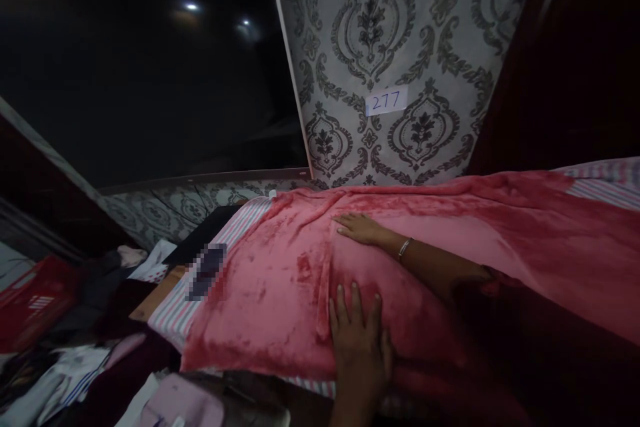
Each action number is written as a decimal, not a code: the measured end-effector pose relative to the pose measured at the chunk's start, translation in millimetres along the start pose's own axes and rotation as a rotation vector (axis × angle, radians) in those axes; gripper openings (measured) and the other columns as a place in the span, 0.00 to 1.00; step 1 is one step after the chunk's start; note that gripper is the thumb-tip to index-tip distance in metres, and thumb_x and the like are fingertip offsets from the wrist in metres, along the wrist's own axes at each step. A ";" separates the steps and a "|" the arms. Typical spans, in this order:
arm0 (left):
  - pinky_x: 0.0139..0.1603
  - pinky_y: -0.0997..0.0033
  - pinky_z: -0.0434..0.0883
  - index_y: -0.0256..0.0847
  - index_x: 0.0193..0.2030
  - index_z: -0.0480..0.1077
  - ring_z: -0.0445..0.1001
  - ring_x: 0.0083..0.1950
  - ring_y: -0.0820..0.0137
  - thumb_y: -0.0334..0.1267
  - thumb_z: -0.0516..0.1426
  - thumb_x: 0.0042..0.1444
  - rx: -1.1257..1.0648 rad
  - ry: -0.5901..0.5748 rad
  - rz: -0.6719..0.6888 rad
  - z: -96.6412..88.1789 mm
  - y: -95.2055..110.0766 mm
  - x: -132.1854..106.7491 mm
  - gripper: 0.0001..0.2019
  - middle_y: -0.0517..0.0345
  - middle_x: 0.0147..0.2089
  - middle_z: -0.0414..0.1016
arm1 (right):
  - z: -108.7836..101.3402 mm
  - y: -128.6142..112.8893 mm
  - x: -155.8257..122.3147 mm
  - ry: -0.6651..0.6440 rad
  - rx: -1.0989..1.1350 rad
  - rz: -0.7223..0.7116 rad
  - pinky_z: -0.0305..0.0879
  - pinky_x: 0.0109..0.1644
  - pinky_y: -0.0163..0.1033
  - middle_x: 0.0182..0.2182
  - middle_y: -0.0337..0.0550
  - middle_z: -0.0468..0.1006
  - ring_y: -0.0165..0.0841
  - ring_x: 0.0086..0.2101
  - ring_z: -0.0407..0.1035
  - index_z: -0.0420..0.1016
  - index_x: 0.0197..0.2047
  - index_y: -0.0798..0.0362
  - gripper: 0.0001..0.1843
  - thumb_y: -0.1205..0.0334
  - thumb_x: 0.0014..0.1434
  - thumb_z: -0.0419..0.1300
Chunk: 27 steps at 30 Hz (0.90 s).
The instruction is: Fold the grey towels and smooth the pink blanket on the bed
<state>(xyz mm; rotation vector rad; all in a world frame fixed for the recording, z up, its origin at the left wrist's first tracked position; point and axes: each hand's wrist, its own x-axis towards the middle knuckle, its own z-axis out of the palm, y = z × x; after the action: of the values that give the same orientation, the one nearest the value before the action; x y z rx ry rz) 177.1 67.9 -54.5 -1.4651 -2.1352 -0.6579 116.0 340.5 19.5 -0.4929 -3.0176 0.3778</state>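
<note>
A pink plush blanket (270, 280) lies spread over a striped sheet (173, 307), with a raised fold running beside both hands. My left hand (357, 333) rests flat on the blanket near its front edge, fingers apart and pointing away from me. Farther back, my right hand (363, 228) reaches in from the right and lies palm down near the upper end of the fold. A thin bracelet (405, 248) circles the right wrist. Neither hand grasps anything. The blanket looks smoother to the right of the fold and has darker, ruffled patches to its left.
A large dark screen (165, 80) stands behind at the left. Patterned wallpaper (320, 67) bears a paper label (387, 101) reading 277. A blurred dark item (207, 271) lies on the sheet's left edge. Clothes (75, 373), a red bag (40, 300) and a pinkish case (183, 403) sit lower left.
</note>
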 end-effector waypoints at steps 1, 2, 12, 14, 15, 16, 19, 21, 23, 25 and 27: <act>0.70 0.36 0.59 0.53 0.71 0.63 0.49 0.77 0.45 0.41 0.61 0.59 0.003 -0.007 -0.003 -1.8 0.0 1.4 0.32 0.51 0.76 0.55 | -6.2 -5.3 -4.2 0.013 -0.015 0.027 0.41 0.72 0.65 0.73 0.49 0.51 0.49 0.71 0.44 0.51 0.76 0.45 0.36 0.41 0.71 0.41; 0.70 0.36 0.58 0.52 0.70 0.64 0.49 0.77 0.45 0.40 0.61 0.58 0.005 -0.013 -0.009 -3.4 0.4 2.9 0.32 0.50 0.76 0.56 | -11.7 -10.3 -9.6 0.029 -0.022 0.048 0.39 0.72 0.66 0.74 0.49 0.49 0.50 0.72 0.42 0.50 0.76 0.45 0.36 0.41 0.71 0.41; 0.68 0.39 0.63 0.49 0.66 0.69 0.61 0.72 0.50 0.37 0.54 0.64 -0.024 -0.081 -0.018 -24.9 2.4 14.7 0.23 0.49 0.71 0.65 | -15.6 20.2 -149.5 0.114 -0.028 0.122 0.45 0.70 0.66 0.75 0.49 0.44 0.51 0.72 0.42 0.53 0.76 0.43 0.37 0.37 0.70 0.40; 0.69 0.44 0.64 0.45 0.64 0.71 0.65 0.70 0.54 0.35 0.49 0.67 -0.051 -0.131 -0.027 -34.2 -0.2 32.8 0.21 0.49 0.68 0.69 | -18.0 44.0 -170.8 0.134 -0.035 0.215 0.46 0.70 0.67 0.74 0.51 0.46 0.52 0.71 0.43 0.55 0.75 0.44 0.37 0.37 0.69 0.39; 0.70 0.46 0.63 0.42 0.63 0.72 0.66 0.69 0.56 0.35 0.48 0.67 -0.062 -0.162 -0.029 -38.0 -1.6 47.7 0.21 0.48 0.67 0.70 | -20.7 54.6 -176.9 0.146 -0.037 0.271 0.47 0.69 0.68 0.74 0.52 0.47 0.52 0.71 0.43 0.56 0.75 0.45 0.38 0.37 0.69 0.39; 0.71 0.49 0.62 0.39 0.63 0.71 0.66 0.69 0.57 0.34 0.47 0.68 -0.068 -0.200 -0.033 -40.4 -3.0 66.3 0.22 0.46 0.67 0.70 | -24.2 63.5 -179.8 0.157 -0.038 0.326 0.47 0.69 0.69 0.74 0.53 0.48 0.53 0.71 0.44 0.56 0.74 0.46 0.38 0.37 0.69 0.39; 0.73 0.57 0.59 0.33 0.67 0.66 0.62 0.72 0.58 0.35 0.47 0.67 -0.057 -0.357 -0.092 -36.2 -8.0 136.2 0.24 0.39 0.70 0.65 | -36.6 76.0 -173.7 0.185 -0.032 0.442 0.47 0.68 0.71 0.74 0.53 0.48 0.54 0.71 0.44 0.56 0.74 0.47 0.39 0.37 0.68 0.38; 0.73 0.60 0.57 0.32 0.70 0.62 0.56 0.75 0.59 0.36 0.48 0.67 -0.053 -0.436 -0.207 -24.2 -13.4 179.2 0.25 0.38 0.74 0.58 | -41.6 74.5 -163.7 0.217 -0.035 0.484 0.47 0.68 0.71 0.74 0.52 0.49 0.55 0.71 0.44 0.57 0.74 0.47 0.38 0.38 0.68 0.39; 0.73 0.56 0.55 0.33 0.71 0.58 0.53 0.76 0.56 0.40 0.49 0.67 -0.048 -0.458 -0.330 -7.6 -20.5 206.1 0.27 0.37 0.76 0.54 | -39.4 70.1 -155.4 0.270 -0.058 0.528 0.46 0.68 0.72 0.73 0.51 0.50 0.56 0.71 0.44 0.57 0.74 0.46 0.37 0.40 0.68 0.40; 0.71 0.49 0.58 0.31 0.71 0.58 0.55 0.74 0.51 0.43 0.50 0.67 -0.045 -0.461 -0.405 9.9 -27.6 213.9 0.28 0.34 0.74 0.55 | -28.9 67.0 -151.7 0.302 -0.090 0.568 0.44 0.68 0.73 0.73 0.52 0.52 0.56 0.70 0.45 0.58 0.74 0.46 0.36 0.41 0.68 0.41; 0.67 0.47 0.63 0.30 0.70 0.58 0.61 0.70 0.48 0.44 0.49 0.68 -0.049 -0.454 -0.439 24.9 -33.4 208.6 0.28 0.32 0.72 0.59 | -13.7 66.6 -152.1 0.310 -0.112 0.584 0.42 0.69 0.72 0.72 0.51 0.55 0.54 0.70 0.48 0.58 0.73 0.47 0.35 0.42 0.69 0.41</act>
<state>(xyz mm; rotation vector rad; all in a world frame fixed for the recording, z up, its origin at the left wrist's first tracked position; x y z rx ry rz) 75.8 222.4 50.7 -1.2644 -2.8575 -0.5630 281.7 356.2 13.1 -1.3105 -2.5535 0.1342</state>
